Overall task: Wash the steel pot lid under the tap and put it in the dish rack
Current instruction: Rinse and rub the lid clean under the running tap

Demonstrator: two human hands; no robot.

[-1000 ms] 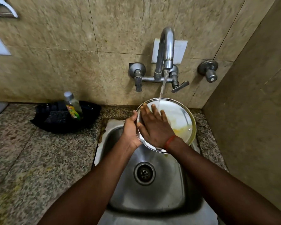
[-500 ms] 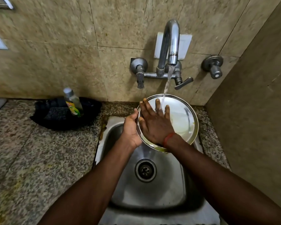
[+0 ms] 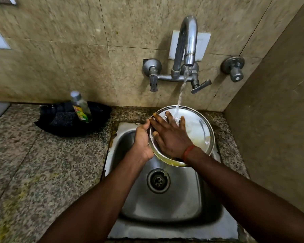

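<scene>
A round steel pot lid [image 3: 198, 128], smeared with yellow residue, is held tilted over the steel sink [image 3: 181, 204] under the running tap [image 3: 187, 41]. My left hand [image 3: 142, 141] grips the lid's left rim. My right hand [image 3: 170, 135], with a red thread at the wrist, lies flat on the lid's inner face, fingers spread. The water stream lands beside its fingertips. No dish rack is in view.
A black tray [image 3: 102, 111] with a scrub pad [image 3: 62, 120] and a dish soap bottle [image 3: 81, 107] sits on the granite counter [image 3: 33, 163] to the left. A second valve [image 3: 234, 68] is on the wall; a side wall closes the right.
My right hand has slid slightly across the lid under the stream. The camera view has shifted a little; the left hand's grip is unchanged.
</scene>
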